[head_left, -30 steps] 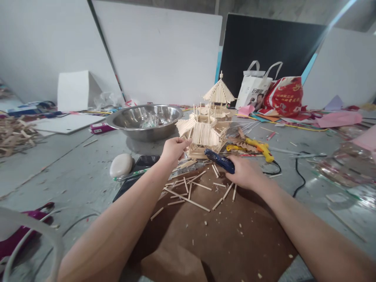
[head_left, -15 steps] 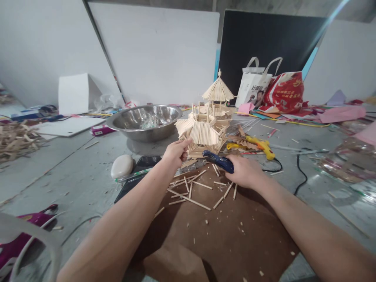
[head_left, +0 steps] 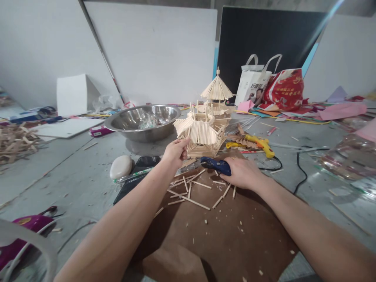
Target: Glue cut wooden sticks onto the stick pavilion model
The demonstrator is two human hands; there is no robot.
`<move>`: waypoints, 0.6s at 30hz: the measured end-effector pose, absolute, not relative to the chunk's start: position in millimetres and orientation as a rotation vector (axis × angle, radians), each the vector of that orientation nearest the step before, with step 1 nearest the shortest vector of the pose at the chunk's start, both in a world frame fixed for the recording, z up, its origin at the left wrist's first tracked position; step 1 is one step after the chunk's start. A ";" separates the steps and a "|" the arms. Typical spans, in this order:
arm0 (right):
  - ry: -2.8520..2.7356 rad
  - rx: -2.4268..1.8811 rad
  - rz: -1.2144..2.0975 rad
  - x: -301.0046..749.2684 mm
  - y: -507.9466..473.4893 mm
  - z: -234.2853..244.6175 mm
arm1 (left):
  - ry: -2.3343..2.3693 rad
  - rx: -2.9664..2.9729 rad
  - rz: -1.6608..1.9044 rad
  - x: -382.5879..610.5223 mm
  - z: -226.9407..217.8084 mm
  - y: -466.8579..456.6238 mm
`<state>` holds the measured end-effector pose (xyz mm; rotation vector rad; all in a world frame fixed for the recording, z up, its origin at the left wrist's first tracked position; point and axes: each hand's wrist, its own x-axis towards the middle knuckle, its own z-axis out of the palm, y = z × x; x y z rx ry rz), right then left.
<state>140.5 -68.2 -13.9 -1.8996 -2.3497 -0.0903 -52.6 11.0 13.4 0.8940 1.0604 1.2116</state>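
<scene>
Gripping dark blue tool (head_left: pixel 216 166) in right hand (head_left: pixel 242 172), curled firmly round its handle, far end aimed left. Pinching with left hand (head_left: pixel 176 150) at left eave of stick pavilion (head_left: pixel 202 133), thumb close to fingers; cannot tell a hold on the model from a hold on some small piece.

Grey desk (head_left: pixel 73 168), littered. Brown sheet (head_left: pixel 235 243) spread toward desk's near edge. Steel bowl (head_left: pixel 141 135) left of the pavilion, nearer desk's left edge.

Stick pavilion just past brown sheet's far edge. Probably light, stiff, brittle at joints, not slippery; best taken low at the base with both hands, away from thin eaves and bare posts. Pale wood, angled roof panels of close-laid sticks, upright posts poking through an uncovered top, stacked base. Behind it, peaked stick roof (head_left: pixel 217 89) with finial; cannot tell joined from separate.

Yellow glue gun (head_left: pixel 264 147) right of pavilion, corded. Loose sticks (head_left: pixel 194 202) scattered over sheet's far half. Tiny wood chips (head_left: pixel 206 222) dotted about, some toward sheet's right edge.
</scene>
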 end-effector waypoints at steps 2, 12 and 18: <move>-2.347 -1.901 -0.097 140.0 -68.3 -13.9 | 1.080 0.885 1.214 -52.2 14.1 11.9; -2.398 -1.939 -0.142 138.1 -65.2 -14.9 | 1.093 0.848 1.185 -54.3 16.7 15.4; -2.423 -1.947 -0.183 135.6 -67.1 -17.5 | 1.107 0.834 1.051 -56.5 18.2 22.1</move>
